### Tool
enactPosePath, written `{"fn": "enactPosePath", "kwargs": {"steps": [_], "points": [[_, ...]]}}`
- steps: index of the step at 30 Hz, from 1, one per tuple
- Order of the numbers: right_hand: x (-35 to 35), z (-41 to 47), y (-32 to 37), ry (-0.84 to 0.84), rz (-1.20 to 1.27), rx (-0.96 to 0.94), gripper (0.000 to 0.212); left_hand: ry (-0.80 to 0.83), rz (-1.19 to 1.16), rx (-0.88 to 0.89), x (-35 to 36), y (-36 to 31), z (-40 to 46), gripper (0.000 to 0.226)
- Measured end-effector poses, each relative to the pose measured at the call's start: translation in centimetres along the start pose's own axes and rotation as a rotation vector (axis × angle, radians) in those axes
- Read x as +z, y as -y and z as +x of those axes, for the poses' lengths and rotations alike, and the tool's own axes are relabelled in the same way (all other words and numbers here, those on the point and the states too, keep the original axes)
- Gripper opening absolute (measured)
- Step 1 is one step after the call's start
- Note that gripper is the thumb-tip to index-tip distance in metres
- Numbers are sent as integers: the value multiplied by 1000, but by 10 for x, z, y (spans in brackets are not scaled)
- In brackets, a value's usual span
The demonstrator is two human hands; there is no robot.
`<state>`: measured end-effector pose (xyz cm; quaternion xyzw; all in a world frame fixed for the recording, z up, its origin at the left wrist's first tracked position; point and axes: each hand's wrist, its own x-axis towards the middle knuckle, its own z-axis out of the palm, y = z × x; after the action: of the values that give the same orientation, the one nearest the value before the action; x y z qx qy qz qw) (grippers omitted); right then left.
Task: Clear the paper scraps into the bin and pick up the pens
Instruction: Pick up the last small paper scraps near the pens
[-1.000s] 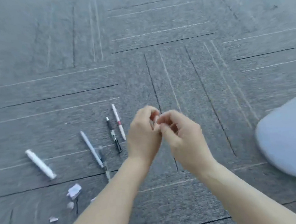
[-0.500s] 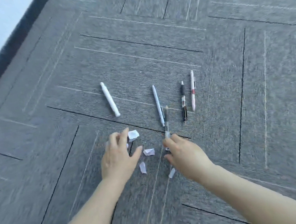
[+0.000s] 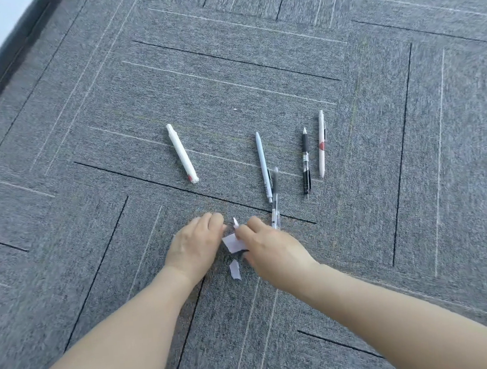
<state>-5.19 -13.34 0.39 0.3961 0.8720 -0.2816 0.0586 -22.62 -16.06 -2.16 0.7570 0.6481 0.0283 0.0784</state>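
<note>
Head view | small white torn paper scraps between hands | left hand, right hand curled, grip unclear | equally near

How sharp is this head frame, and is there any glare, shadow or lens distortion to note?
Head view: pens such as the white marker are sharp; both hands, left hand and right hand, are slightly soft, and the right edge of the carpet smears. Light is even, no glare, faint shadows under the hands. Carpet lines splay outward: wide-angle distortion.

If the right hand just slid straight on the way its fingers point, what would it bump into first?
Probably the paper scrap lying between the right hand and the left hand; its fingers point up-left and look already at the scrap's edge, though contact is unclear.
</note>
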Motion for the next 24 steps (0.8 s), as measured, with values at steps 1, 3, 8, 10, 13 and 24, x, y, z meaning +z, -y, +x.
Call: {"fn": "enactPosePath", "kwargs": {"steps": [1, 3, 8, 10, 13, 24], "points": [[2, 3, 0, 17, -8, 4, 30, -1, -60, -36, -1, 2, -1, 21], [2, 8, 0, 49, -35, -22, 33, -36, -179, -153, -4, 3, -5, 26], [0, 18, 1, 112, -88, -37, 28, -75, -202, -437, -9, 5, -25, 16], [-3, 19, -2, 81, -12, 14, 13, -99, -187, -537, -9, 9, -33, 16], [-5, 15, -11, -38, 167, 108, 11, -85, -136, -551, -6, 12, -42, 32], [0, 21, 5, -13, 77, 209, 55, -28, 55, -304, 7, 10, -36, 25]]}}
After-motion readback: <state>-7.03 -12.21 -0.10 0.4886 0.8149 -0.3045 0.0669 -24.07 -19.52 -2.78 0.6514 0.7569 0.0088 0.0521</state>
